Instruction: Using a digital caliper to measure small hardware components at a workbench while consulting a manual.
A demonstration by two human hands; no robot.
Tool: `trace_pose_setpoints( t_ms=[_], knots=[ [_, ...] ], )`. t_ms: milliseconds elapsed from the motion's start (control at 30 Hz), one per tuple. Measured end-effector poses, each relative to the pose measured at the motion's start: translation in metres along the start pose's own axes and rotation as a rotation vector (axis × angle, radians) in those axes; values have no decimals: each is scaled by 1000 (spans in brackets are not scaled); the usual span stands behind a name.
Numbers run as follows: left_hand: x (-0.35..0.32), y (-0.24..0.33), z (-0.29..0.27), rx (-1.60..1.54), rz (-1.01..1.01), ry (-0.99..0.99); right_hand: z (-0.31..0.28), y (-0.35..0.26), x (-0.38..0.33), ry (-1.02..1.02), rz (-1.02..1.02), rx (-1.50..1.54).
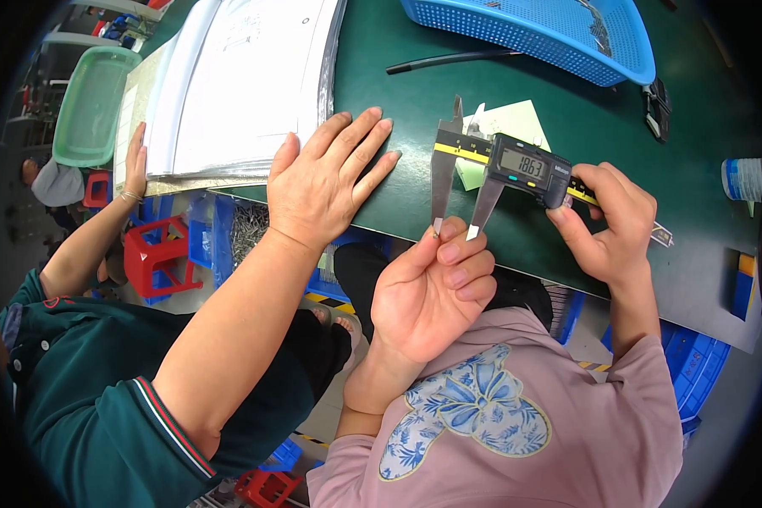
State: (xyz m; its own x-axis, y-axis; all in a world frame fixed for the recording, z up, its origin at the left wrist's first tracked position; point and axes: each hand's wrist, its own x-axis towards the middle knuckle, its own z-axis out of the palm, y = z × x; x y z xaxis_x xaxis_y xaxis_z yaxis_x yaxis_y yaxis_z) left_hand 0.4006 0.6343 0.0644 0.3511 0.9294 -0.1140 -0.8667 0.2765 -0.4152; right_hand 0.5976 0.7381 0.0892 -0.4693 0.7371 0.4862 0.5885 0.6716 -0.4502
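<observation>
The person's right hand (pixel 610 224) grips a digital caliper (pixel 516 165) by its slider body, fingers curled closed around the black housing and the thumb lying against its lower edge. The caliper is held above the near edge of the green table (pixel 398 110); its yellow-marked beam runs left to right, and its two long steel jaws point down toward the person, standing apart. The display on the slider is lit and faces the camera.

The person's left hand (pixel 436 292) is raised just below the jaws. Its fingers are curled in, and thumb and forefinger pinch a small part (pixel 438 227) at the tip of the left-hand jaw. The part is mostly hidden by the fingertips, so its shape cannot be told.

A co-worker in a dark green shirt sits at the person's left. One co-worker's hand (pixel 326 182) lies flat on the table, fingers spread and open, just beside a stack of white sheets (pixel 245 76). A pale yellow paper (pixel 521 123) lies behind the caliper. A blue mesh basket (pixel 542 34) stands at the far side of the table.
</observation>
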Motion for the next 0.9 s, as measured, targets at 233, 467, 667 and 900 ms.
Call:
trace_pose_setpoints(
  t_ms=[233, 467, 667, 900],
  knots=[
    [0, -1, 0, 285, 222, 84, 0, 0, 0, 13, 51, 0],
    [3, -4, -9, 1294, 1006, 37, 0, 0, 0, 32, 70, 40],
    [3, -5, -10, 1503, 1128, -51, 0, 1, -1, -5, 6, 28],
    [0, -3, -17, 1578, 1127, -44, 1, 1, -1, 7, -15, 25]
  ],
)
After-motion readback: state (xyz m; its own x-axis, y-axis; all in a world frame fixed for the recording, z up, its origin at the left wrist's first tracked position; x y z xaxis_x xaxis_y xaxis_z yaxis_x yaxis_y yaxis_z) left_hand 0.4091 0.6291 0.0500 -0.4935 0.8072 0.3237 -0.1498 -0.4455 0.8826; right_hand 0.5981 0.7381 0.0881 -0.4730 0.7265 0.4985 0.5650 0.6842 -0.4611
